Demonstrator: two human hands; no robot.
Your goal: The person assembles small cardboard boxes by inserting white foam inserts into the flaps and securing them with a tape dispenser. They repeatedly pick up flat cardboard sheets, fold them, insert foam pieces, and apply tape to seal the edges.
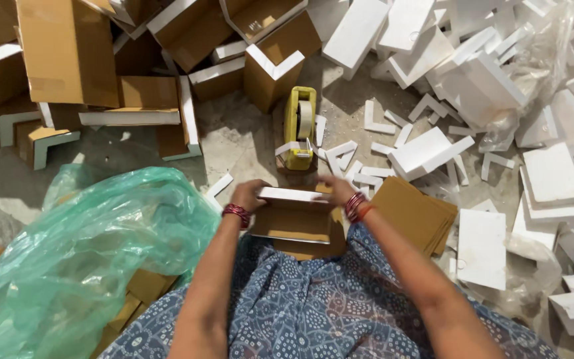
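A small brown cardboard box (295, 223) rests on my lap with a white foam piece (293, 195) along its far top edge. My left hand (249, 195) grips the box's left end and my right hand (335, 189) grips its right end; both wrists wear red bangles. Just beyond the box a yellow tape dispenser (299, 126) stands on the floor.
A green plastic bag (94, 246) bulges at the left. Brown boxes with white foam corners (187, 40) are piled at the back. White foam blocks and L-shaped pieces (479, 80) crowd the right. Flat cardboard sheets (413, 213) lie right of my lap.
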